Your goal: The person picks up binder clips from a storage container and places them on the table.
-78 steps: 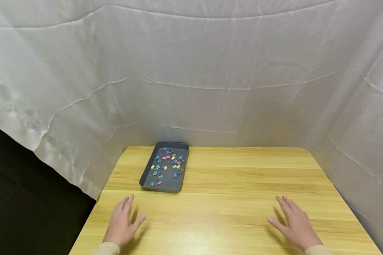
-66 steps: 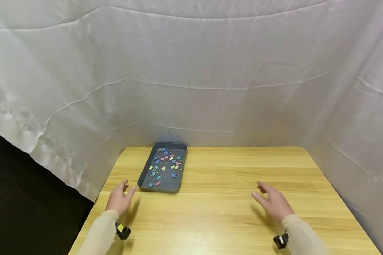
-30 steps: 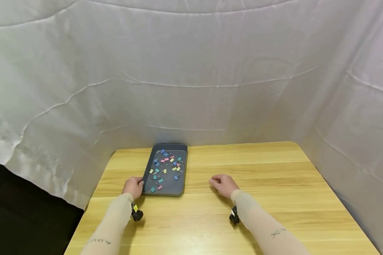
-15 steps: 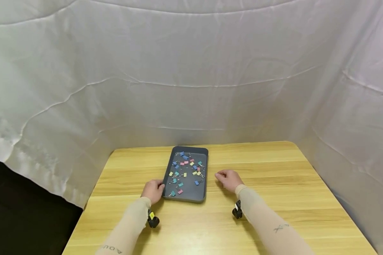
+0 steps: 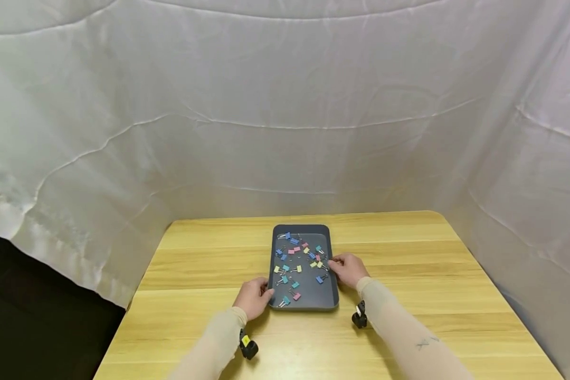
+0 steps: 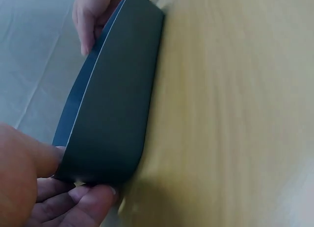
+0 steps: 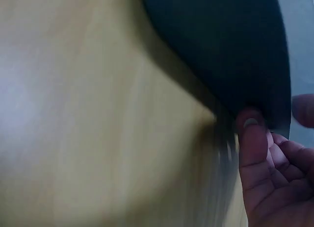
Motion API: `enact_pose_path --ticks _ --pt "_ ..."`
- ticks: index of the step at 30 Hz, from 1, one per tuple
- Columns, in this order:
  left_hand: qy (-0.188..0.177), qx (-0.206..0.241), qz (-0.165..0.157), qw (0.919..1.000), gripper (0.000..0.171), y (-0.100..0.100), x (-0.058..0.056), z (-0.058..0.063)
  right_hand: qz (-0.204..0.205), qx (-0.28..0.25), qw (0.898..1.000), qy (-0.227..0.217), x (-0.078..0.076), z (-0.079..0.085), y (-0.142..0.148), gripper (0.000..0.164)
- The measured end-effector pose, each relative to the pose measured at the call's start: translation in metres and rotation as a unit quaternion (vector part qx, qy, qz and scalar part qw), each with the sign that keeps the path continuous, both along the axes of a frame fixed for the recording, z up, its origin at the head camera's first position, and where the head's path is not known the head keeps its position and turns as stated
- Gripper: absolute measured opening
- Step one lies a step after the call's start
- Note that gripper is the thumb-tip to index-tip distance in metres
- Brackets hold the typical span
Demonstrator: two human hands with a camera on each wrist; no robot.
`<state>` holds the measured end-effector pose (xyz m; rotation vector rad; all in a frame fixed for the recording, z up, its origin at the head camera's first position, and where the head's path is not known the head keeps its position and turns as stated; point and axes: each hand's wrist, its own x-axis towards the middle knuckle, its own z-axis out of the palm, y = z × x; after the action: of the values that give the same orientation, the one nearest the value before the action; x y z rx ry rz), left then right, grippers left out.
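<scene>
A dark grey rectangular tray [image 5: 313, 296] stands near the middle of the table. Several small binder clips [image 5: 296, 269] in blue, teal, yellow and pink lie scattered over its floor. My left hand [image 5: 253, 298] grips the tray's left wall close to the near corner, thumb over the rim; in the left wrist view its fingers [image 6: 93, 200] curl against the outside of the tray [image 6: 115, 89]. At the opposite wall, my right hand [image 5: 350, 269] has its thumb over the rim, and the right wrist view has its fingers [image 7: 255, 143] against the outer wall.
The light wooden table [image 5: 195, 264] extends to both sides of the tray. A pale curtain [image 5: 266, 158] hangs along the back and sides. Black cloth [image 5: 38, 295] shows at the lower left. Each wrist wears a small black camera [image 5: 248, 345].
Both hands have reached forward from the table's near part. The left hand took hold of the tray and slid it right and slightly nearer; the right hand has come to its right wall.
</scene>
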<state>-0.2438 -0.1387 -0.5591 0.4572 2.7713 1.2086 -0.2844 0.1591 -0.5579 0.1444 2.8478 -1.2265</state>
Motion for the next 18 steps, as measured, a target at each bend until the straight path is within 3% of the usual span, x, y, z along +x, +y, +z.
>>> enact_pose_path --ticks 4,10,18 --pt "-0.006 0.004 -0.014 0.9999 0.024 0.005 0.01 0.0 0.007 0.008 1.0 0.012 0.008 -0.001 0.008 0.031" --pt "-0.002 -0.005 -0.007 1.0 0.023 0.005 0.024 0.0 0.022 0.011 0.999 0.028 0.031 -0.003 0.015 0.029" --pt "-0.037 0.023 -0.002 0.9991 0.023 0.001 0.046 0.004 0.03 -0.014 0.999 0.023 0.064 0.0 0.014 0.025"
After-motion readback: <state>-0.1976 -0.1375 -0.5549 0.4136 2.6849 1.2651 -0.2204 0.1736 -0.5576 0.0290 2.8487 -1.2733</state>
